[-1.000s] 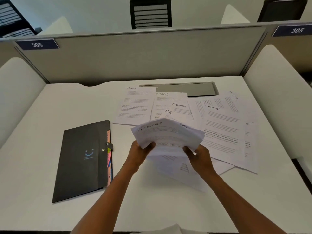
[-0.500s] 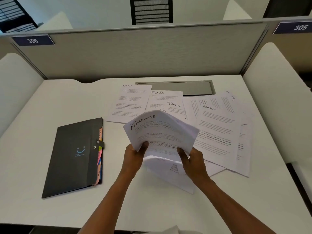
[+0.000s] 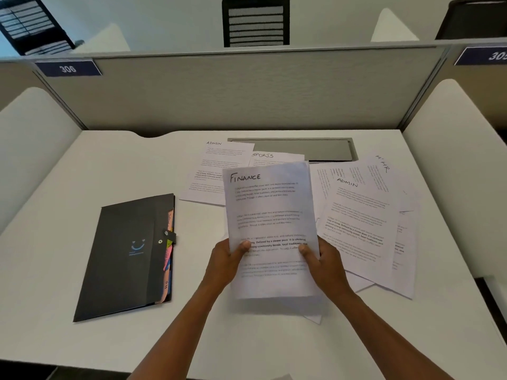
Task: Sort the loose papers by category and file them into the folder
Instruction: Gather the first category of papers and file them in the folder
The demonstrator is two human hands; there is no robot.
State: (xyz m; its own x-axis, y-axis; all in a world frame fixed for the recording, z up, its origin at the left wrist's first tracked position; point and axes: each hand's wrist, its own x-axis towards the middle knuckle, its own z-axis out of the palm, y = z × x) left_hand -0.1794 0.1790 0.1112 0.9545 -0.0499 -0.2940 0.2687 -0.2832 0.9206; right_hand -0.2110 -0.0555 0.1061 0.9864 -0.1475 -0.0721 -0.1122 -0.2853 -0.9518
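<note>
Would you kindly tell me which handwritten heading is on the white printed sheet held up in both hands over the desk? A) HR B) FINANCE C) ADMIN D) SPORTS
B: the white printed sheet, gripped at its lower edges by the left hand and the right hand, reads FINANCE at its top left corner.

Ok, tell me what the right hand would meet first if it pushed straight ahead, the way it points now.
Probably the loose papers spread on the desk. The right hand grips the Finance sheet and points up and slightly left, toward the Sports page, though depth is unclear.
</note>
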